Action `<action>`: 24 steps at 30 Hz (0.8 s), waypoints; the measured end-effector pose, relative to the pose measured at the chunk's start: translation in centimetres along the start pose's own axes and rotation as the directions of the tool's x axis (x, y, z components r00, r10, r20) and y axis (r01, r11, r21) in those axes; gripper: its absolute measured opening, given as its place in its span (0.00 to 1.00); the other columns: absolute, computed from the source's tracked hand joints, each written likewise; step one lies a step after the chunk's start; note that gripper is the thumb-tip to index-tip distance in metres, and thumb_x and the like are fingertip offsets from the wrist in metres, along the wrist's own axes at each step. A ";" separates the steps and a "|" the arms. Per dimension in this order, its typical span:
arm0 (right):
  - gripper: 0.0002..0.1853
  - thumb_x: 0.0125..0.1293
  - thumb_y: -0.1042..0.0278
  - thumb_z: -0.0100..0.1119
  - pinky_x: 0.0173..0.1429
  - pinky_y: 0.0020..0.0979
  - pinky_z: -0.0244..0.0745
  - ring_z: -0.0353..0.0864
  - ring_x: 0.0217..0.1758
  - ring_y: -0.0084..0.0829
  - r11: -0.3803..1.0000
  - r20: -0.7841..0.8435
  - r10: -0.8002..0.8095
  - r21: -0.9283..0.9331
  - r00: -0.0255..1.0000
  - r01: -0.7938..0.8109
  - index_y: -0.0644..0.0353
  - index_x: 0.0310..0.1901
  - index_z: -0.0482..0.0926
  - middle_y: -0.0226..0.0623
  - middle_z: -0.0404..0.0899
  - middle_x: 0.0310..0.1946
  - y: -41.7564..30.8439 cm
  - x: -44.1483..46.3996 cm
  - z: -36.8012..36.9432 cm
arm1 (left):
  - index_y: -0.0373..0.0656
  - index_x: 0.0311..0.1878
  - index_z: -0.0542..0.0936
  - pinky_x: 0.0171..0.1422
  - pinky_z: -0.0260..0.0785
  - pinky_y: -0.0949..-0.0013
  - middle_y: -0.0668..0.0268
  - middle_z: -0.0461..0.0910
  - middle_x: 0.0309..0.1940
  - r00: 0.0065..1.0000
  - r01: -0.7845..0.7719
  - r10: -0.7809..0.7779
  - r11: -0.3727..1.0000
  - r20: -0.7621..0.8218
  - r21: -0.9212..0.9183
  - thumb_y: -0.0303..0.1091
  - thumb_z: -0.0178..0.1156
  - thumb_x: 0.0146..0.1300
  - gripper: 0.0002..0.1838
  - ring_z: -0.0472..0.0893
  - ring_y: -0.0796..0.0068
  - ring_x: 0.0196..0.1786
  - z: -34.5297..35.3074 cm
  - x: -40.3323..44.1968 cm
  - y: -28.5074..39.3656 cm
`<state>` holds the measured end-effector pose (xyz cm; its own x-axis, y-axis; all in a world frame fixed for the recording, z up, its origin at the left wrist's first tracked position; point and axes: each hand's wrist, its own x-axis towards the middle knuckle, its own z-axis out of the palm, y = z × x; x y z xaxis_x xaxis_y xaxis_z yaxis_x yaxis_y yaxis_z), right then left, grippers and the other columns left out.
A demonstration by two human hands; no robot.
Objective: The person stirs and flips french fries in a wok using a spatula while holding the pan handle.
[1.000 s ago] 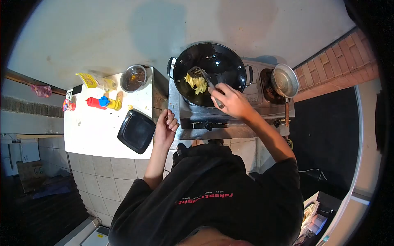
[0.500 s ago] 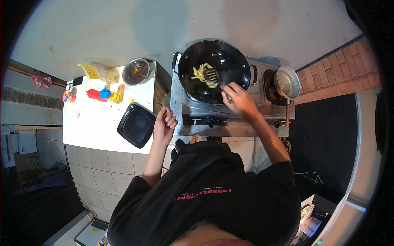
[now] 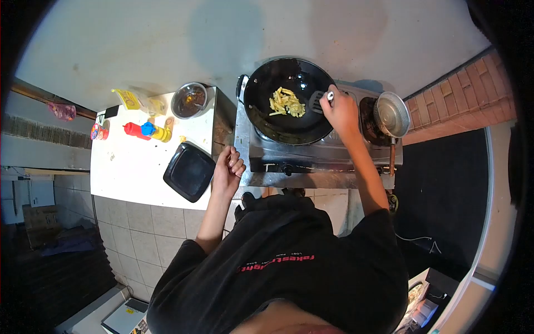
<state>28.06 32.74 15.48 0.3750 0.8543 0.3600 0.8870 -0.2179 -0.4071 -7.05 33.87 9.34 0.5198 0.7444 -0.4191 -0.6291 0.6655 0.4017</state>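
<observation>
My right hand (image 3: 343,116) is closed around the handle of a dark slotted spatula (image 3: 317,102), whose head sits at the right inner side of a black wok (image 3: 295,132). A small heap of pale yellow cut strips, like French fries (image 3: 287,102), lies in the middle of the wok, left of the spatula. Loosely curled, with nothing visible in its fingers, my left hand (image 3: 228,171) hovers between the stove and the table, just right of a black square plate (image 3: 190,172).
The wok rests on a metal gas stove (image 3: 311,161). On its right burner stands a pan of liquid (image 3: 391,116). The white table (image 3: 128,175) bears a red bottle (image 3: 133,129), a yellow bottle with blue cap (image 3: 158,132), a steel bowl (image 3: 189,101) and a yellow packet (image 3: 127,100).
My right hand has moved right and up with the spatula, whose head has left the fries. The strips now lie more spread out. My left hand stays curled in nearly the same place.
</observation>
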 end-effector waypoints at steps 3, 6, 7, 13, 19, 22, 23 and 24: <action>0.14 0.59 0.57 0.63 0.38 0.48 0.77 0.82 0.31 0.54 0.980 0.102 0.121 0.143 0.987 -0.135 0.63 0.33 0.81 0.50 0.81 0.24 1.0 2.6 0.0 | 0.47 0.38 0.70 0.25 0.52 0.75 0.76 0.57 0.20 1.000 -0.001 0.002 1.000 -0.013 0.002 0.39 0.50 0.78 0.11 0.56 0.84 0.20 0.4 0.0 -0.1; 0.15 0.59 0.59 0.62 0.37 0.46 0.77 0.83 0.29 0.55 0.972 0.072 0.145 0.175 0.987 -0.156 0.66 0.28 0.81 0.53 0.80 0.22 1.4 3.7 -0.9 | 0.47 0.38 0.70 0.25 0.52 0.75 0.76 0.57 0.20 1.000 0.003 -0.003 1.000 -0.006 -0.001 0.39 0.50 0.78 0.11 0.56 0.84 0.20 0.5 -0.2 0.0; 0.15 0.59 0.59 0.62 0.37 0.46 0.77 0.83 0.29 0.55 0.971 0.090 0.179 0.148 0.980 -0.190 0.67 0.28 0.80 0.54 0.81 0.23 1.4 3.8 -1.1 | 0.47 0.38 0.70 0.25 0.52 0.75 0.76 0.57 0.20 1.000 -0.001 0.001 1.000 -0.010 -0.001 0.39 0.50 0.78 0.11 0.56 0.84 0.20 0.5 -0.3 0.1; 0.13 0.65 0.62 0.60 0.34 0.37 0.80 0.86 0.27 0.37 0.813 0.140 0.302 0.479 0.943 -0.332 0.66 0.33 0.82 0.45 0.82 0.21 3.2 2.6 3.5 | 0.47 0.38 0.70 0.26 0.52 0.75 0.76 0.57 0.20 1.000 -0.016 0.016 1.000 -0.014 -0.025 0.39 0.50 0.79 0.11 0.57 0.83 0.20 -0.4 -0.7 -0.3; 0.10 0.72 0.68 0.54 0.30 0.26 0.82 0.86 0.26 0.27 0.546 0.164 0.338 0.768 0.927 -0.335 0.66 0.41 0.81 0.41 0.84 0.25 5.8 1.8 6.7 | 0.47 0.38 0.70 0.25 0.52 0.75 0.77 0.58 0.20 1.000 0.000 0.000 1.000 -0.024 0.001 0.39 0.51 0.78 0.10 0.57 0.84 0.21 0.1 -0.7 -0.4; 0.10 0.72 0.68 0.54 0.31 0.28 0.81 0.86 0.26 0.28 0.575 0.118 0.335 0.760 0.935 -0.303 0.66 0.41 0.81 0.43 0.84 0.25 4.5 1.7 4.8 | 0.47 0.38 0.70 0.25 0.53 0.76 0.77 0.57 0.20 1.000 0.004 -0.004 1.000 -0.011 -0.010 0.39 0.49 0.78 0.10 0.57 0.84 0.20 0.0 -0.5 -0.3; 0.09 0.72 0.68 0.55 0.31 0.29 0.81 0.85 0.26 0.28 0.611 0.083 0.314 0.745 0.946 -0.269 0.66 0.41 0.81 0.43 0.84 0.24 3.5 1.8 3.7 | 0.47 0.39 0.70 0.25 0.54 0.76 0.76 0.57 0.19 1.000 0.011 -0.011 1.000 -0.010 -0.020 0.38 0.48 0.79 0.10 0.57 0.83 0.20 0.0 -0.4 -0.3; 0.09 0.72 0.68 0.55 0.31 0.29 0.81 0.85 0.26 0.28 0.610 0.083 0.320 0.744 0.944 -0.272 0.66 0.41 0.81 0.43 0.84 0.24 2.5 1.8 2.9 | 0.47 0.39 0.70 0.25 0.54 0.76 0.76 0.57 0.19 1.000 0.016 -0.017 1.000 -0.010 -0.018 0.38 0.48 0.79 0.10 0.57 0.83 0.20 0.0 -0.4 -0.4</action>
<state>30.21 35.11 12.68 0.6153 0.7757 0.1401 0.2387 -0.0139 -0.9710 -6.97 33.33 9.37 0.5242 0.7326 -0.4341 -0.6308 0.6765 0.3800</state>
